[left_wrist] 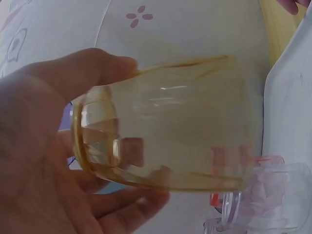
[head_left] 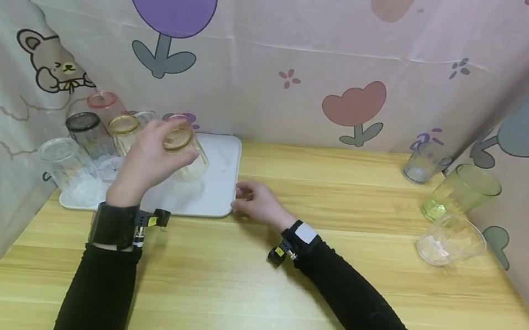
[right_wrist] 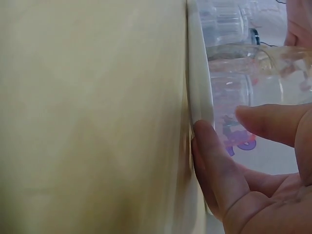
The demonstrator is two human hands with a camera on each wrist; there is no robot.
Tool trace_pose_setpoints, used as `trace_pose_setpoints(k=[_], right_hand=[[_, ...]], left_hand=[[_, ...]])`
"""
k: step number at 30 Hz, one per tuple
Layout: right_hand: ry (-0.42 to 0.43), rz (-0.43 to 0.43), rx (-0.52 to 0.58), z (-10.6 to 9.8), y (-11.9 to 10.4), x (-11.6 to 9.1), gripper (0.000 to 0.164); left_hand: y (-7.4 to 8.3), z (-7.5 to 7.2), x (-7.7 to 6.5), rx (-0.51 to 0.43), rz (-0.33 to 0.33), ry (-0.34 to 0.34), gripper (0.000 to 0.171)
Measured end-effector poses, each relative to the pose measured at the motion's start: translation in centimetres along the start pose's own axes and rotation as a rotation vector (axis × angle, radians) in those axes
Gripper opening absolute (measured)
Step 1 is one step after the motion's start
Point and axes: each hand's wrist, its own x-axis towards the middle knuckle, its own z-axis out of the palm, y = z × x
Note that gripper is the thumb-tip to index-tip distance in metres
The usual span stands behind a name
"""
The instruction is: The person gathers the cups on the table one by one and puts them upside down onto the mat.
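1. Gripping an amber glass (head_left: pixel 197 160), the left hand (head_left: pixel 147 158) has thumb and fingers clamped on opposite sides of the end with the thick ring. The glass leans over the white tray (head_left: pixel 218 175), which lies at about 10 o'clock on the tabletop (head_left: pixel 237 295); whether its lower end touches the tray cannot be told.

2. At the tray's 3 o'clock edge, the right hand (head_left: pixel 259 203) touches the rim, its thumb and fingertips apart from each other.

3. From the held glass, a red-rimmed glass (head_left: pixel 102 101), a dark-rimmed glass (head_left: pixel 83 122) and a yellow-rimmed glass (head_left: pixel 123 126) stand close together between 9 and 10 o'clock, with a clear glass (head_left: pixel 66 167) near 8 o'clock.

4. Slipping seems the first danger: the wall is smooth, and the hold takes only one end.

5. A swing towards 9 o'clock could knock the crowded neighbours.

6. Too hard a push on the rim might shift the tray and topple the clear glass.

7. The green cup (head_left: pixel 458 193), around 2 o'clock on the tabletop, seems too far off to be hit.
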Motion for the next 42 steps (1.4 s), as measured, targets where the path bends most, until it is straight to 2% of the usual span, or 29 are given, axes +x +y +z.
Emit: trace_pose_setpoints(k=[3, 8, 14, 19, 28, 42], right_hand=[[-0.001, 0.013, 0.012, 0.0, 0.0, 0.0, 0.058], [-0.006, 0.021, 0.017, 0.0, 0.1, -0.1, 0.058], [-0.011, 0.011, 0.003, 0.0, 0.0, -0.1, 0.061], [-0.004, 0.006, -0.013, 0.1, 0.0, -0.2, 0.061], [-0.002, 0.013, -0.011, 0.1, 0.0, -0.2, 0.061], [-0.007, 0.031, 0.011, 0.1, 0.0, -0.2, 0.06]], left_hand=[[-0.2, -0.2, 0.0, 0.038, -0.028, -0.074, 0.069], [-0.6, -0.1, 0.2, 0.118, -0.036, -0.193, 0.073], [-1.1, 0.2, 0.2, 0.175, -0.034, -0.27, 0.067], [-1.4, 0.2, 0.1, 0.204, -0.062, -0.323, 0.065], [-1.7, 0.0, 0.2, 0.24, -0.081, -0.368, 0.065], [-2.7, -0.2, 0.2, 0.236, -0.102, -0.389, 0.063]])
